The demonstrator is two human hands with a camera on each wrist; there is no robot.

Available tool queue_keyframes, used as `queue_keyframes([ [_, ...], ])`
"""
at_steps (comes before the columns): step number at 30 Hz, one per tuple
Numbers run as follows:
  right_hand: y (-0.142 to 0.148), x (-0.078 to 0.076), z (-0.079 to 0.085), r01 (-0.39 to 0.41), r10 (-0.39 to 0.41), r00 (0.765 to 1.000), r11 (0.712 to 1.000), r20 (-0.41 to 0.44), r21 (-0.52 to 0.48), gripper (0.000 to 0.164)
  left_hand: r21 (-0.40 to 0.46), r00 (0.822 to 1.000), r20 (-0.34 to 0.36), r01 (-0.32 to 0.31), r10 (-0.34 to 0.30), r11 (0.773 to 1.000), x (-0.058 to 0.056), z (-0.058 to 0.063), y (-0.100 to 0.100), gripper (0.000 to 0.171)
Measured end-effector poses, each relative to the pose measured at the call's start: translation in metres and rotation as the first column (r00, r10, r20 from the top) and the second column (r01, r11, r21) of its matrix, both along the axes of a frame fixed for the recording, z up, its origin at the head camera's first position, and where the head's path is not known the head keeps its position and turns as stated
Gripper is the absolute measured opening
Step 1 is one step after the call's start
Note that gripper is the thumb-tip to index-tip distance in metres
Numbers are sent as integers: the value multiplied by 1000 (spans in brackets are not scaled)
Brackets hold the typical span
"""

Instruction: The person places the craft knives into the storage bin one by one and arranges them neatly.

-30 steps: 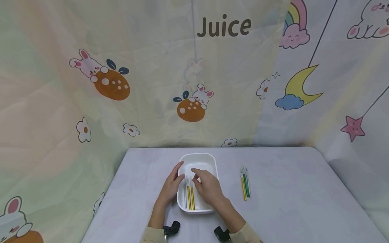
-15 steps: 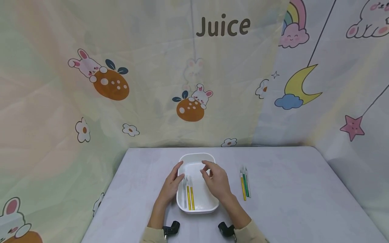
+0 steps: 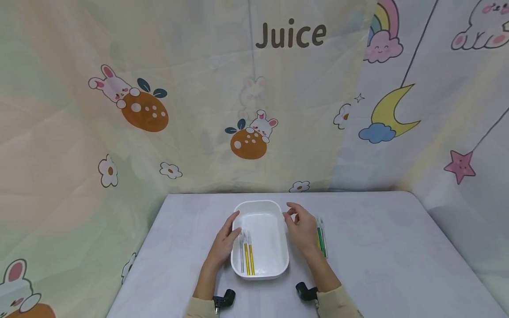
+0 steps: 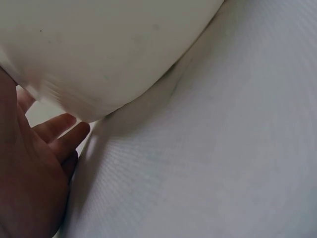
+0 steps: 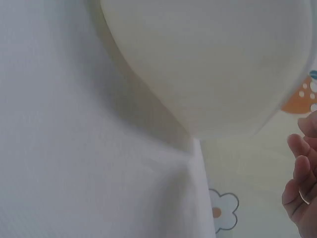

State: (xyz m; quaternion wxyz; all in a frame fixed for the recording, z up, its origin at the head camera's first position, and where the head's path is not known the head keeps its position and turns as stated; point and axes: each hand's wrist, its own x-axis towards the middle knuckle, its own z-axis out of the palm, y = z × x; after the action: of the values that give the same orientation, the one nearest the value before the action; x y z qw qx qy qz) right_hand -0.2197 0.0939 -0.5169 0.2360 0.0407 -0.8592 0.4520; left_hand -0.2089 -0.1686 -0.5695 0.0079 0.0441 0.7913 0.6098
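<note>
A white rectangular tray (image 3: pixel 270 249) stands on the table in the head view. My left hand (image 3: pixel 221 248) holds its left rim, thumb over the edge and fingers along the outer wall. In the left wrist view those fingers (image 4: pixel 74 139) touch the tray's side (image 4: pixel 114 54). Inside lie two thin yellow pen-like sticks (image 3: pixel 252 260) with pale tips, and a silver one (image 3: pixel 242 256) left of them. My right hand (image 3: pixel 303 229) hovers just right of the tray, fingers loosely bent and holding nothing. It partly hides a small bundle of similar sticks (image 3: pixel 321 240), green and silver among them.
A pale cloth covers the table (image 3: pixel 377 256), which runs back to a printed curtain (image 3: pixel 199 88) with rabbits, oranges and the word Juice. Black wrist cameras (image 3: pixel 224 298) sit at both cuffs.
My right hand has moved right, from above the tray's inside to past its right rim, near the bundle. My left hand and the sticks in the tray have stayed in place.
</note>
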Motion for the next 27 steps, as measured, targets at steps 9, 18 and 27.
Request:
queue_keyframes([
  [9, 21, -6, -2, 41, -41, 999, 999, -10, 8, 30, 2, 1000, 3, -5, 5, 1000, 0, 0, -1, 53],
  [18, 41, -9, -5, 88, -89, 990, 996, 107, 17, 30, 12, 1000, 1, 4, -4, 1000, 1, 2, -1, 53],
  [27, 49, -12, -9, 88, -95, 987, 995, 131, 55, 30, 9, 1000, 14, -6, 6, 1000, 0, 2, 0, 54],
])
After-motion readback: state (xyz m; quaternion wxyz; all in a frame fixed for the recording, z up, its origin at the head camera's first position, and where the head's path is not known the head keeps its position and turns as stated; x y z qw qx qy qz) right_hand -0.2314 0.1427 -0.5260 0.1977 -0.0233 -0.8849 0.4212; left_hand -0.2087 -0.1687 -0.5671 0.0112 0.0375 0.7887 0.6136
